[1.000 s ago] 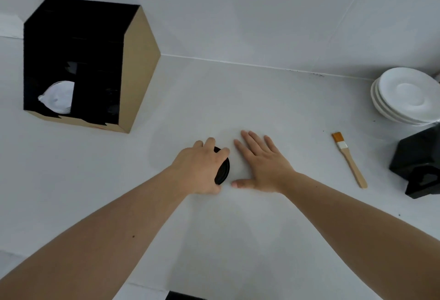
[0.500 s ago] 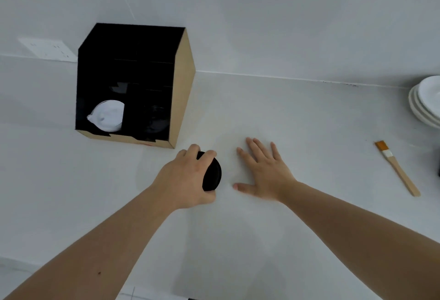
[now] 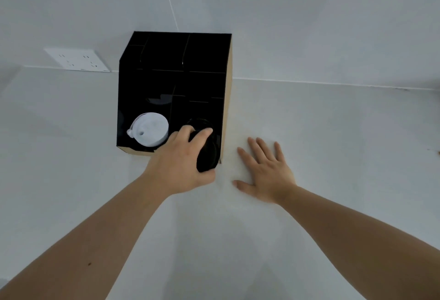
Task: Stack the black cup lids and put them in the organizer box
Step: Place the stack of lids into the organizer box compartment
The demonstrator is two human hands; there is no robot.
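Observation:
My left hand (image 3: pixel 181 159) grips a stack of black cup lids (image 3: pixel 207 154), held on edge right at the front of the organizer box (image 3: pixel 176 61). The box is black inside with tan outer sides and several compartments. The stack sits at the mouth of the lower right compartment, where more black lids (image 3: pixel 200 123) show dimly behind my fingers. White lids (image 3: pixel 151 131) fill the lower left compartment. My right hand (image 3: pixel 264 171) lies flat on the white counter, fingers spread, just right of the box and holding nothing.
A white wall socket (image 3: pixel 77 59) sits on the wall left of the box. The box stands against the back wall on the white counter (image 3: pixel 333 145). A small brown speck shows at the right edge.
My left hand has carried the lid stack forward and left, from the counter up to the box's lower right compartment. My view swung left, so the brush and plates left the frame. My right hand stayed flat.

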